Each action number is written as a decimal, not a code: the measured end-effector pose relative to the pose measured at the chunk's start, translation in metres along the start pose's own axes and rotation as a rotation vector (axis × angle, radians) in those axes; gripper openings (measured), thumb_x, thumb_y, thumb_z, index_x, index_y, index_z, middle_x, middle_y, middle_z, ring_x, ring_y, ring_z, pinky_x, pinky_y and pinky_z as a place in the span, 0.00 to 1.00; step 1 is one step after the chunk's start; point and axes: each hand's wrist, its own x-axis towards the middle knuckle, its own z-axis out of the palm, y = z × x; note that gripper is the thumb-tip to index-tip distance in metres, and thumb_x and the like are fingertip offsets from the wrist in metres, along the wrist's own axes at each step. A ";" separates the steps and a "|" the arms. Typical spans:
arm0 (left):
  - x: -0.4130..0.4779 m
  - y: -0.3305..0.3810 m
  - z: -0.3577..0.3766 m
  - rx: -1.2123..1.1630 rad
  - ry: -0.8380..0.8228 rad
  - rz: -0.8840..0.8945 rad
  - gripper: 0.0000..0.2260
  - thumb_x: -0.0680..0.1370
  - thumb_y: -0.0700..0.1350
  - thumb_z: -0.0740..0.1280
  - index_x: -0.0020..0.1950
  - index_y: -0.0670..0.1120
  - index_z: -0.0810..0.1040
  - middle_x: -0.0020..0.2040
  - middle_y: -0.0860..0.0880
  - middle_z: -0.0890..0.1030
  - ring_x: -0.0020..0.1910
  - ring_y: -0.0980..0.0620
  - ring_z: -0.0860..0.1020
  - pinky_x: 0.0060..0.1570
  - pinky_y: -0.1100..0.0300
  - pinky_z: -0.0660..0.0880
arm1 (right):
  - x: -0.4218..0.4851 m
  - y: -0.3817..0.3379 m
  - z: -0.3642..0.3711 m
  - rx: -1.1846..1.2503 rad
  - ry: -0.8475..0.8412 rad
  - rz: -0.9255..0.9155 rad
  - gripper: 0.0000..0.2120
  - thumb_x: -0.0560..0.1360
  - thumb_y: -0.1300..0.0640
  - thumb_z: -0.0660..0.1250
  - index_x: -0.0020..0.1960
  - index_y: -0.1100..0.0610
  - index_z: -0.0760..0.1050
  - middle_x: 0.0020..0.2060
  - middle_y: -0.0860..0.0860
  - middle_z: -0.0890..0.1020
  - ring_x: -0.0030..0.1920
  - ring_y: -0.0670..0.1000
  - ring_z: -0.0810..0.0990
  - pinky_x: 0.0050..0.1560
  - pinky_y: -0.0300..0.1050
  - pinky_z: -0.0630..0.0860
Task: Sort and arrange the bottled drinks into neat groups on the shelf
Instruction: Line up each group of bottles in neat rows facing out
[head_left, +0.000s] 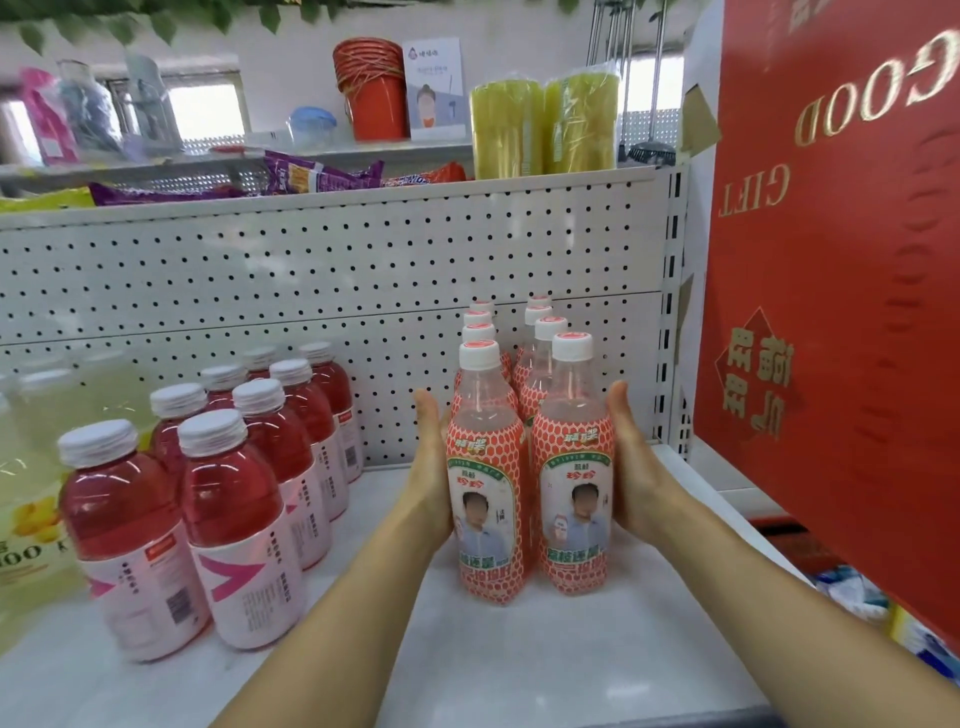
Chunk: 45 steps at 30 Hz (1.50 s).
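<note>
Two rows of clear bottles with orange honeycomb labels (488, 499) and white caps stand on the white shelf (519, 654), running back to the pegboard. My left hand (431, 462) presses flat against the left side of the front left bottle. My right hand (631, 462) presses flat against the right side of the front right bottle (574, 499). Both hands have straight fingers and squeeze the two rows together. To the left stand two rows of red drink bottles (234, 519) with pink labels and white caps. Pale yellow drink bottles (31, 467) sit at the far left, partly cut off.
A white pegboard back panel (311, 270) closes the shelf behind. A large red gift box (831, 260) looms at the right. The upper shelf carries snack packets (311, 176), orange buckets (374, 88) and yellow wrapped stacks (545, 124).
</note>
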 end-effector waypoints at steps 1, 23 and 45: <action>0.000 -0.001 0.002 -0.008 -0.001 -0.004 0.46 0.66 0.76 0.50 0.73 0.48 0.72 0.60 0.40 0.83 0.57 0.41 0.83 0.48 0.49 0.81 | 0.001 0.001 0.001 0.023 0.005 0.016 0.35 0.77 0.30 0.42 0.58 0.51 0.79 0.49 0.55 0.87 0.48 0.54 0.86 0.45 0.49 0.83; -0.051 -0.039 -0.006 0.355 -0.198 0.177 0.51 0.62 0.31 0.81 0.76 0.52 0.57 0.62 0.44 0.81 0.61 0.45 0.81 0.59 0.43 0.79 | -0.051 0.035 -0.020 -0.476 -0.084 -0.196 0.45 0.68 0.65 0.78 0.75 0.46 0.58 0.62 0.44 0.80 0.60 0.43 0.80 0.58 0.44 0.80; -0.082 -0.052 0.015 0.496 0.149 0.263 0.32 0.69 0.43 0.80 0.64 0.55 0.65 0.64 0.49 0.76 0.59 0.55 0.80 0.51 0.61 0.81 | -0.061 0.032 -0.011 -0.519 0.071 -0.238 0.38 0.69 0.60 0.78 0.72 0.45 0.62 0.59 0.40 0.78 0.57 0.38 0.78 0.53 0.36 0.78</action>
